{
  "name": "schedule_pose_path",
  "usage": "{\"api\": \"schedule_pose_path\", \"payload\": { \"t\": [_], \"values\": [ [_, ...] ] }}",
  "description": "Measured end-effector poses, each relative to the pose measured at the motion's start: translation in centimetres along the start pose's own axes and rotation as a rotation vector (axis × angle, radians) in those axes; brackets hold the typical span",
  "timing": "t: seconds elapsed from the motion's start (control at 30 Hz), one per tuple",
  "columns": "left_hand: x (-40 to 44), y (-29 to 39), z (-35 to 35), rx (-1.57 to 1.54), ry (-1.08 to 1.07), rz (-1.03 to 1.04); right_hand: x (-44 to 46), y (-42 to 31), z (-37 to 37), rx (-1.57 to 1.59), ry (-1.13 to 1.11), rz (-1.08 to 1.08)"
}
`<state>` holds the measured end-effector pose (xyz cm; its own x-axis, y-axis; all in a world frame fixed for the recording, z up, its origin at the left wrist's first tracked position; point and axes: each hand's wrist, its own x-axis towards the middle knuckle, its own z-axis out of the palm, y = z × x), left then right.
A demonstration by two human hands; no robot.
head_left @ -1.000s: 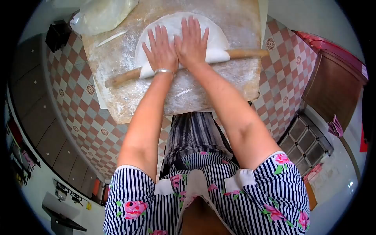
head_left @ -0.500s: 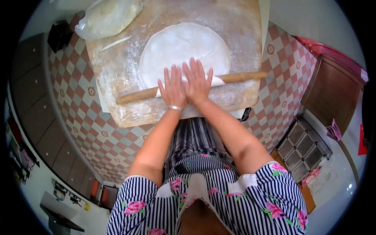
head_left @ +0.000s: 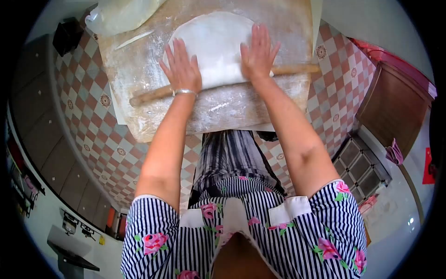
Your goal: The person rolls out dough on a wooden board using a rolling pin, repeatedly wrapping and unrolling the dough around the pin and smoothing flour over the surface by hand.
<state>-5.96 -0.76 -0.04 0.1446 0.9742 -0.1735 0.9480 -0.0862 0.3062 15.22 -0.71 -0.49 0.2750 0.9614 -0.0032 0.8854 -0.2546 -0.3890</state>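
A round white sheet of dough (head_left: 213, 39) lies on a floured wooden board (head_left: 218, 111). Its near edge is wrapped around a long wooden rolling pin (head_left: 295, 69), whose two bare ends stick out at the sides. My left hand (head_left: 182, 69) lies flat on the wrapped dough toward the left, fingers spread, a bracelet at the wrist. Toward the right, my right hand (head_left: 258, 56) rests palm down on the same roll with its fingers extended. A stretch of dough shows between the two hands.
A clear plastic bag (head_left: 121, 16) sits at the board's far left corner, with a thin white strip (head_left: 134, 40) near it. A black bin (head_left: 68, 36) stands on the checkered floor to the left. A brown wooden panel (head_left: 395, 109) is at the right.
The rolling pin and both hands have moved away from me across the board. My hands, together before, are now apart, and more dough is wrapped on the pin.
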Motion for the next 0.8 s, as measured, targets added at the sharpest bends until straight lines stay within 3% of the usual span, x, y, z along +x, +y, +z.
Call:
{"api": "schedule_pose_path", "payload": {
  "t": [0.13, 0.17, 0.2, 0.3, 0.33, 0.47, 0.57, 0.6, 0.67, 0.73, 0.77, 0.8],
  "values": [
    [-5.4, -1.1, -0.1, 0.126, -0.223, -0.046, -7.7, 2.0, -2.3, -0.171, -0.315, 0.064],
    [-4.9, -1.4, 0.3, 0.151, -0.27, -0.044, -6.3, 2.7, -1.7, -0.151, -0.238, 0.042],
    [-3.4, -1.4, 0.5, 0.162, -0.088, 0.01, -4.3, 3.0, -1.3, -0.13, -0.171, 0.024],
    [2.4, -2.6, 0.0, -0.036, 0.146, -0.064, -1.7, 3.1, -1.5, -0.057, -0.07, 0.017],
    [1.2, -2.9, 0.6, -0.031, 0.137, -0.058, -0.5, 3.1, -1.6, -0.029, -0.025, 0.006],
    [-5.6, -2.6, 0.1, 0.183, -0.173, -0.131, -7.6, 5.4, -2.0, -0.215, -0.198, 0.04],
    [0.4, -3.6, 1.4, 0.132, 0.226, -0.102, -1.2, 4.6, -1.3, -0.228, -0.08, 0.065],
    [3.0, -2.7, -0.4, 0.089, 0.18, -0.209, -1.0, 3.6, -1.3, -0.2, -0.02, 0.093],
    [-0.1, 0.6, 1.4, 0.027, 0.196, -0.156, -0.2, 0.0, -0.1, -0.134, 0.12, 0.138],
    [-3.9, 2.3, 4.3, 0.068, 0.218, -0.045, -8.6, -4.3, 3.0, 0.014, -0.171, 0.062],
    [-6.3, 2.1, 6.4, 0.145, 0.231, 0.036, -10.0, -5.2, 2.1, -0.013, -0.223, 0.131],
    [-6.9, 1.9, 7.6, 0.225, 0.242, 0.118, -8.4, -4.9, 2.5, -0.015, -0.173, 0.04]
  ]
}}
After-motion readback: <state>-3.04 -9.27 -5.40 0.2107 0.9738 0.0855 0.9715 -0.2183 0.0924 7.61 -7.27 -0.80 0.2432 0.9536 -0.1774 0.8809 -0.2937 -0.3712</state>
